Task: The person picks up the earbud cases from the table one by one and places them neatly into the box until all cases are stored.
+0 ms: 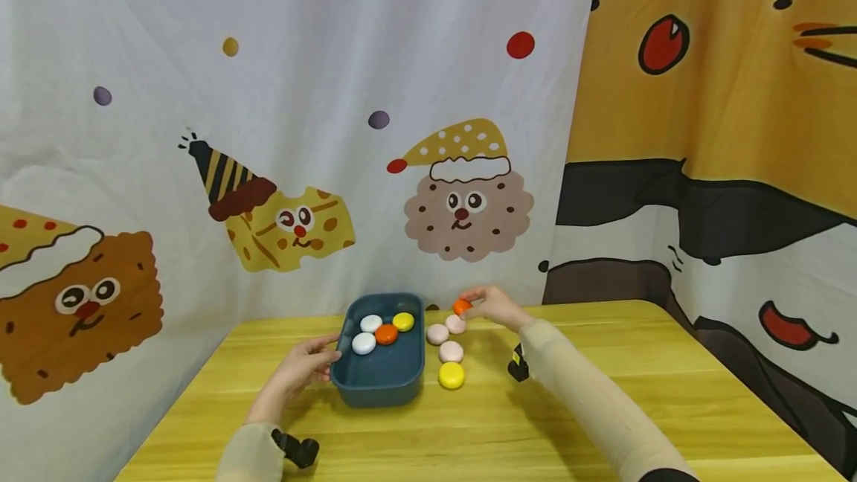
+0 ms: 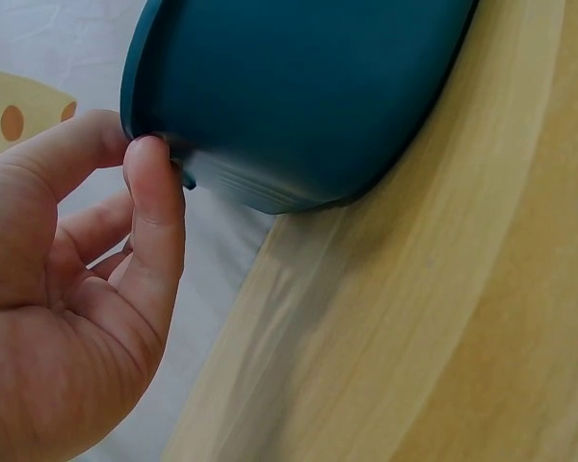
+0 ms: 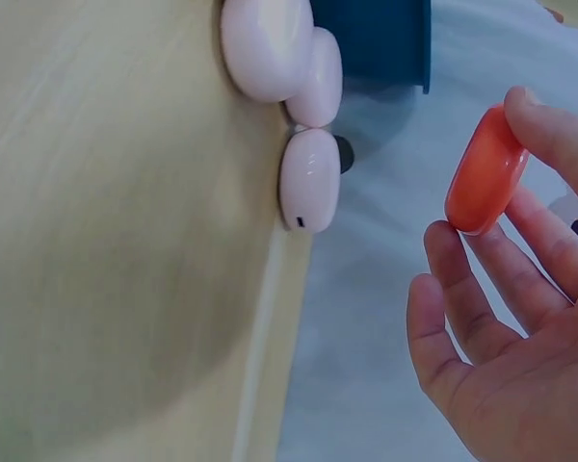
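Observation:
My left hand (image 1: pixel 303 364) pinches the left rim of a dark blue rectangular box (image 1: pixel 378 396) between thumb and fingers; the left wrist view shows the thumb (image 2: pixel 154 183) at the box's edge. Two white discs (image 1: pixel 364 344), an orange disc (image 1: pixel 386 335) and a yellow disc (image 1: pixel 403 321) lie inside the box. To the right of it, my right hand (image 1: pixel 495 308) holds another glossy orange disc (image 3: pixel 486 173) between thumb and fingertips, raised off the table. Three pale pink discs (image 1: pixel 451 352) and a yellow disc (image 1: pixel 451 376) lie on the table between box and right hand.
The wooden table (image 1: pixel 469 437) extends in front of and to both sides of the box. A curtain (image 1: pixel 321 58) printed with cartoon figures hangs right behind the table's far edge. Black wrist devices (image 1: pixel 297 450) are strapped at both sleeves.

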`<action>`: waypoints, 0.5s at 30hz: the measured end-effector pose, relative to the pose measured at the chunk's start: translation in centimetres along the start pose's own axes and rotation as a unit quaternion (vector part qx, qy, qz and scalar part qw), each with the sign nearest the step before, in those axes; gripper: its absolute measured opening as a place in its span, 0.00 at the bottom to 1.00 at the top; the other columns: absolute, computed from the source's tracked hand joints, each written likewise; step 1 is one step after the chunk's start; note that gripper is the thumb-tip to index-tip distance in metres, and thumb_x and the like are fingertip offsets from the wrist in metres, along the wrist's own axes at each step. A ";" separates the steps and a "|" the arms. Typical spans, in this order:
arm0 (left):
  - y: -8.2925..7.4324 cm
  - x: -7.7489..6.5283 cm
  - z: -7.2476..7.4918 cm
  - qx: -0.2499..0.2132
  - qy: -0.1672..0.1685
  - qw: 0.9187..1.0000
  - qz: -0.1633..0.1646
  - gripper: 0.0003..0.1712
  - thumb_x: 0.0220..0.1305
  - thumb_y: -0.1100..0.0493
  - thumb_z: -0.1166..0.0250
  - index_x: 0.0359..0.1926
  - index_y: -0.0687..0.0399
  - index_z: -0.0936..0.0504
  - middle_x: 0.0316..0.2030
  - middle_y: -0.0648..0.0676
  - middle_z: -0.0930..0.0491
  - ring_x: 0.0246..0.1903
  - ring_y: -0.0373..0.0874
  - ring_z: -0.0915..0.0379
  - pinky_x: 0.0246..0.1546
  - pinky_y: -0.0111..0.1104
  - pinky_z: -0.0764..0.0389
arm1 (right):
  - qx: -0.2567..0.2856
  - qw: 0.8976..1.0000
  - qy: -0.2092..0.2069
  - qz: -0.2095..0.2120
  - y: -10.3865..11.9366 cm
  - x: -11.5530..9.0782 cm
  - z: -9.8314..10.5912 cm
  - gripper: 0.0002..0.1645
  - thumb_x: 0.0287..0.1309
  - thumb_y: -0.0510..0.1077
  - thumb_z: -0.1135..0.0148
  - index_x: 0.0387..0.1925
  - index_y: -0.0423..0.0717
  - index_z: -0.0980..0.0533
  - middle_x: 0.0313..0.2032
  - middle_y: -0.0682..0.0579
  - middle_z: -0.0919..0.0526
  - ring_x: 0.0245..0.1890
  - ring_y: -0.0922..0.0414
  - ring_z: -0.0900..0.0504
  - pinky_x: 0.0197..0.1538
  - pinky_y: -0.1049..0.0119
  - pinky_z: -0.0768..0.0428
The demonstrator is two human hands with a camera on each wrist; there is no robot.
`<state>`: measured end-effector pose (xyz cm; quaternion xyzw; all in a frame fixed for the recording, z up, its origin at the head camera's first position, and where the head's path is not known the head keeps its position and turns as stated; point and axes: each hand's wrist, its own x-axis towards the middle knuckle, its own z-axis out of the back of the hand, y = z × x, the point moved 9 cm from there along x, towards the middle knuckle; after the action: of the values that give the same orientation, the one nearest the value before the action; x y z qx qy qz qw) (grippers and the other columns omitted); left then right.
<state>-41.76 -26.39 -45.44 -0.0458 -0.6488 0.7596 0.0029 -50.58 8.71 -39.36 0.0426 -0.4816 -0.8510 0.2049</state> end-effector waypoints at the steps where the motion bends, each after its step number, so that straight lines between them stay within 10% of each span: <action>1: 0.0 0.0 0.0 -0.001 0.000 1.000 0.000 0.31 0.65 0.66 0.39 0.68 0.68 0.35 0.34 0.57 0.26 0.22 0.41 0.31 0.24 0.30 0.22 | -0.002 1.000 0.000 0.001 0.2 0.1 0.0 0.28 0.50 0.40 0.29 0.55 0.35 0.22 0.53 0.42 0.20 0.53 0.46 0.24 0.53 0.53 0.24; 15: -0.1 -0.1 0.2 0.001 -0.006 1.000 0.008 0.30 0.66 0.66 0.39 0.67 0.65 0.33 0.35 0.61 0.26 0.22 0.42 0.31 0.25 0.33 0.21 | -0.020 0.999 0.035 0.013 2.1 1.5 -1.9 0.28 0.50 0.43 0.28 0.55 0.41 0.21 0.52 0.48 0.19 0.56 0.47 0.26 0.59 0.51 0.29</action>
<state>-41.67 -26.57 -45.31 -0.0462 -0.6477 0.7604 -0.0072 -50.74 5.65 -38.41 0.0617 -0.4576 -0.8558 0.2333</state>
